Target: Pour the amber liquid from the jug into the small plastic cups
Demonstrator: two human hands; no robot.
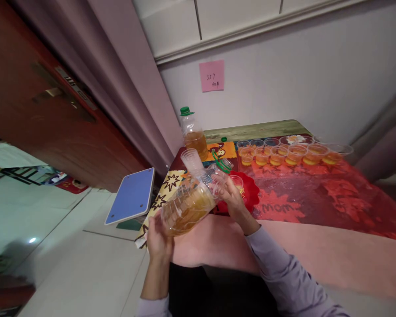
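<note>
A large clear bottle (186, 211) of amber liquid is tilted, its neck toward the upper right. My left hand (159, 237) grips its base, and my right hand (232, 198) holds it near the neck. Under the neck lies a red scalloped tray (252, 193) with a clear cup (236, 182) in it. A stack of clear plastic cups (192, 159) shows just behind the held bottle. Behind that, a second bottle (196, 141) with a green cap stands upright, partly filled with amber liquid.
Rows of clear cups (279, 156), several with yellow-orange contents, stand at the table's back right. A small green cap (224, 139) lies near the back. A blue board (132, 196) is left of the table, by the curtain (135, 88). A pink note (211, 75) hangs on the wall.
</note>
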